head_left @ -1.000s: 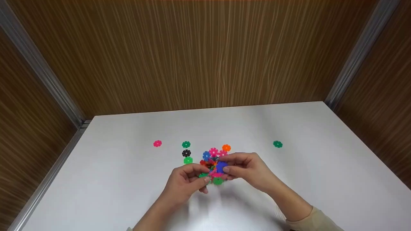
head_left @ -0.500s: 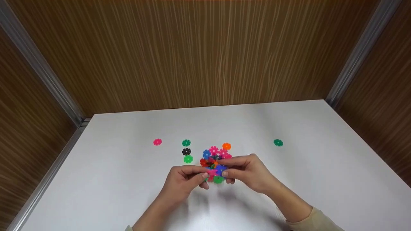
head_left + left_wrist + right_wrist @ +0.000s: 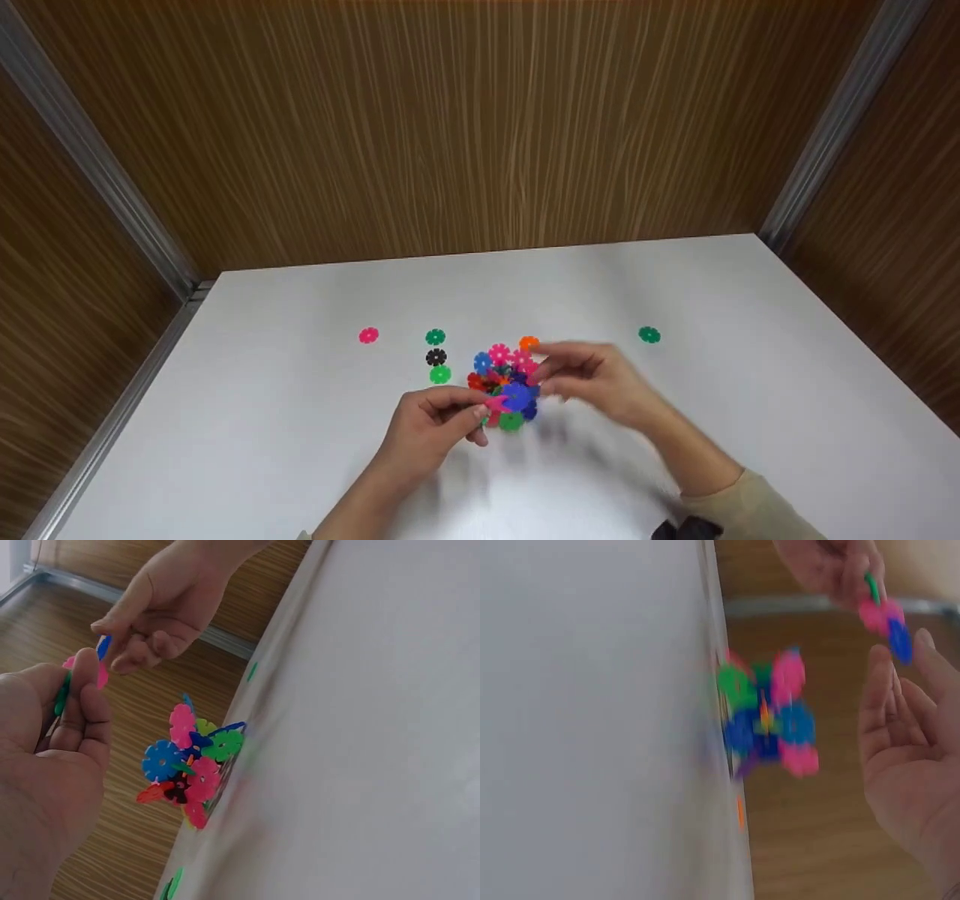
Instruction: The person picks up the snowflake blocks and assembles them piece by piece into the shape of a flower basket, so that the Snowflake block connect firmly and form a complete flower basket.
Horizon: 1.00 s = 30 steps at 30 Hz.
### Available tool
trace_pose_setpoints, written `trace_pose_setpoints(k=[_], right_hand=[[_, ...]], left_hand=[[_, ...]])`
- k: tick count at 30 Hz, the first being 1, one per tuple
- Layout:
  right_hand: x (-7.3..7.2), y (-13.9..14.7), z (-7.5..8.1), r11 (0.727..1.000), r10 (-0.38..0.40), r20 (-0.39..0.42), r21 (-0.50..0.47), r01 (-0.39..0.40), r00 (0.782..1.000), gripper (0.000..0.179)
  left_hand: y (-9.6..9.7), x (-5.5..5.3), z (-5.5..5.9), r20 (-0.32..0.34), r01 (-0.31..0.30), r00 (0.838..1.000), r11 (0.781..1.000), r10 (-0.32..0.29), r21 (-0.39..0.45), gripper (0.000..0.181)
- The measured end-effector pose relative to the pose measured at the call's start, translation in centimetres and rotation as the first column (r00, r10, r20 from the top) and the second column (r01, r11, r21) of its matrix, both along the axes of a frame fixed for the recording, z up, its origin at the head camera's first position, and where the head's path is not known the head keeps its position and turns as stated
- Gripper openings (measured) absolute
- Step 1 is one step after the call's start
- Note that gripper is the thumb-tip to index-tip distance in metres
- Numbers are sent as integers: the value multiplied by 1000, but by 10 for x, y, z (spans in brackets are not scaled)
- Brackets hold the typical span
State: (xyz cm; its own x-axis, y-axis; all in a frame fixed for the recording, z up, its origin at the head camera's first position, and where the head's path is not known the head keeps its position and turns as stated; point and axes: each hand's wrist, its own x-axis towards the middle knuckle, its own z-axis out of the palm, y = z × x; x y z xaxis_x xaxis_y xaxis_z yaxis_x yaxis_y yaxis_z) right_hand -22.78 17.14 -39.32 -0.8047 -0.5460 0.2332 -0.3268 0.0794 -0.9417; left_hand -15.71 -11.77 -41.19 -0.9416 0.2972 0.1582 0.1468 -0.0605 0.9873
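My left hand [image 3: 431, 421] pinches a small chain of notched plastic discs between thumb and fingers. A green disc [image 3: 62, 694] sits in the grip, with a pink disc [image 3: 883, 615] joined to it and a blue disc [image 3: 516, 397] at the free end. Just right of the blue disc, my right hand [image 3: 600, 381] has its thumb and fingers spread apart with nothing between them. Behind and below the chain, a cluster of joined discs [image 3: 195, 765] in pink, blue, green and red stands on the white table [image 3: 285, 420]. In the head view the hands partly hide it.
Left of the cluster lie loose green [image 3: 435, 337], black [image 3: 436, 357] and light green [image 3: 440, 374] discs, plus a pink disc [image 3: 368, 335] farther left. An orange disc [image 3: 529, 343] lies behind the cluster, a green disc [image 3: 649, 334] far right. Wood-patterned panels [image 3: 480, 135] enclose the table.
My right hand has let go of the blue disc and moved right and slightly away. The left hand stays in place, with the blue disc now joined to the pink one it holds.
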Motion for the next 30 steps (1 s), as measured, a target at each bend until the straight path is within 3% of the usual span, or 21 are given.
trace_pose_setpoints(k=[3,6,11,15,18,22,26,30], right_hand=[[-25,35,-3,982,-180,-47,46,182,983,43],[-48,74,-8,927,-339,-75,143,347,938,40],[-69,129,-16,820,-466,-78,336,463,882,45],[-76,149,-26,777,-483,-70,425,464,873,52],[-78,151,-35,783,-471,-41,440,440,881,56],[-77,150,-42,785,-454,-74,438,438,888,51],[-78,149,-43,768,-429,-137,465,441,893,44],[-77,147,-40,757,-419,-129,497,424,899,36]], left_hand=[[-1,-1,-1,5,-33,999,999,33,-17,18],[-2,-2,-1,2,-54,999,998,55,-20,17],[-2,-5,-1,16,-73,997,997,73,-22,17],[-2,-5,-1,28,-78,997,997,78,-18,18],[-2,-4,0,26,-77,997,997,77,-10,19],[-1,-4,0,24,-75,997,997,75,-2,19],[0,-4,1,24,-74,997,997,73,24,21],[3,-5,3,15,-71,997,996,70,55,24]])
